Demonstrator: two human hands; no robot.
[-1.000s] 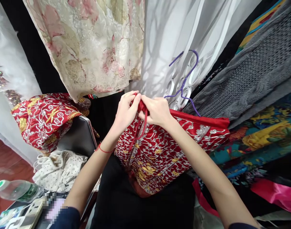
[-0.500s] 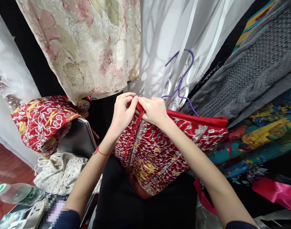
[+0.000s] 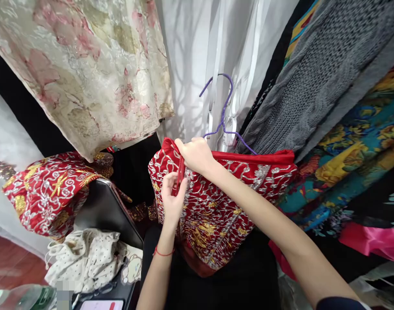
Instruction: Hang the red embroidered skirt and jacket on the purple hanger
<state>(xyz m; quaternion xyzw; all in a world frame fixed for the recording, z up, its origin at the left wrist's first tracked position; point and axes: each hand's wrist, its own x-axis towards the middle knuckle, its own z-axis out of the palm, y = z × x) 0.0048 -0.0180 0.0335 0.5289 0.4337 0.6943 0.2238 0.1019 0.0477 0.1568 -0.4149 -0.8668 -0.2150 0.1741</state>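
Observation:
A red garment (image 3: 213,215) with silver and gold embroidery lies over my lap, its plain red band running along the top. A purple hanger (image 3: 223,122) rises behind that band; its lower part is hidden. My right hand (image 3: 197,156) is closed on the band near the left end. Lower down, my left hand (image 3: 173,189) has thumb and fingers curled around a thin red strap (image 3: 180,172) that hangs from beneath my right hand. A red cord circles my left wrist.
Left, another red embroidered cloth (image 3: 51,189) drapes over a black chair (image 3: 106,211). Beside it are a white dotted cloth (image 3: 87,258), a plastic bottle (image 3: 29,297) and a phone (image 3: 101,305). Floral fabric (image 3: 87,77) hangs above; grey knitwear (image 3: 329,82) hangs right.
My left hand has moved down from the top band along the red strap. My right hand keeps hold of the band. The view has shifted slightly, and the garment's left corner now shows.

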